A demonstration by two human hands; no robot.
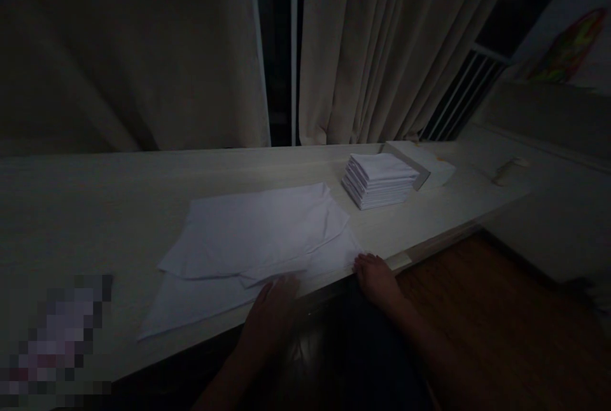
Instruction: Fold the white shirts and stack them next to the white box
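A white cloth (258, 231) lies partly folded on the counter, its upper layer drawn back so a lower layer (191, 306) shows along the front. Small creases run over its right side, and one corner of the upper layer is turned over near the middle. My left hand (277, 303) is at the front edge of the cloth, its fingers stretched out and slightly blurred. At the cloth's right front corner, my right hand (375, 274) rests on the counter edge with its fingers laid flat.
Behind to the right stands a neat stack of folded white cloths (382, 179). Beside it lies an open white box or packet (420, 160). A small object (510, 169) sits farther right. Curtains (363, 48) hang behind the counter. A pixelated patch covers something at lower left.
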